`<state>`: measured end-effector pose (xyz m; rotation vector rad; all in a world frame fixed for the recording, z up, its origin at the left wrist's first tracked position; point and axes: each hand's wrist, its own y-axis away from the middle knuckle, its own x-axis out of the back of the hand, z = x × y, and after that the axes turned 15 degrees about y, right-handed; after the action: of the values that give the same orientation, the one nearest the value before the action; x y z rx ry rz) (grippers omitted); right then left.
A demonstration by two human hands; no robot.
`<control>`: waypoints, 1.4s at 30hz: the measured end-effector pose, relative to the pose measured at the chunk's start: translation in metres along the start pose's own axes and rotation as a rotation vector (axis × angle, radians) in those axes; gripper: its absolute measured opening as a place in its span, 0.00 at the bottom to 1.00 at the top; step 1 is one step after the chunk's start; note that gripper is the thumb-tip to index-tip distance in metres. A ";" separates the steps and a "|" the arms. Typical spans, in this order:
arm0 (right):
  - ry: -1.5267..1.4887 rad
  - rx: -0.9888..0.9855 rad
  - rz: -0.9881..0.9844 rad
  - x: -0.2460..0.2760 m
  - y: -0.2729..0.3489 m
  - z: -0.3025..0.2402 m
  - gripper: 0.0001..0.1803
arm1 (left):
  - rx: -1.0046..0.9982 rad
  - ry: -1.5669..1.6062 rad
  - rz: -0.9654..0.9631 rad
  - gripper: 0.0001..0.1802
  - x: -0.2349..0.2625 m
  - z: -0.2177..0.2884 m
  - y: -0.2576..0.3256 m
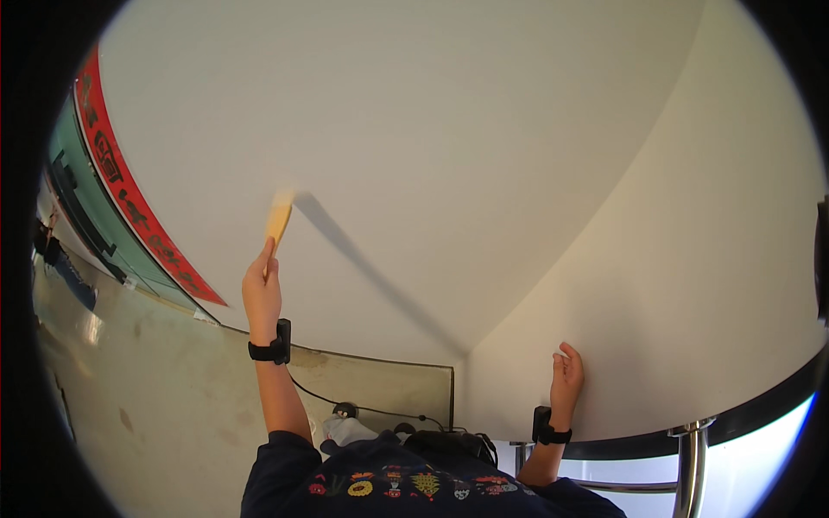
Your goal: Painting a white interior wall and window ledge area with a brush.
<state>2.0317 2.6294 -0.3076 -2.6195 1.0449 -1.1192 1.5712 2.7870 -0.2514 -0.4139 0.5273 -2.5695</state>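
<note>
My left hand (262,278) is raised to the white wall (449,129), its fingers closed around the yellow handle of a flat brush (279,220). The brush's pale tip is smeared by motion and meets the wall or is very near it; a long shadow runs from it down to the right. Beside the adjoining white wall on the right, my right hand (566,376) is lifted with loosely bent fingers and nothing visible in them. Whether it touches that wall I cannot tell. A black band with a small box sits on each wrist.
A red banner (142,203) with dark lettering edges a green panel (117,207) at left. Another person (67,263) is at the far left. A black cable (371,411) runs over the floor (173,388) near my feet. A metal rail (691,470) stands at lower right.
</note>
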 end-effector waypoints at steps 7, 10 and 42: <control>0.001 -0.011 -0.005 -0.002 0.001 -0.007 0.13 | 0.034 -0.026 -0.060 0.18 -0.021 -0.038 0.016; -0.017 -0.014 -0.001 -0.001 0.001 -0.007 0.13 | 0.108 -0.115 -0.125 0.17 -0.035 -0.078 0.040; -0.033 -0.039 -0.010 -0.005 -0.001 0.005 0.12 | -0.115 -0.026 -0.071 0.21 -0.072 0.017 0.053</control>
<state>2.0331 2.6329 -0.3140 -2.6669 1.0592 -1.0647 1.6592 2.7759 -0.2732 -0.5136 0.6639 -2.6061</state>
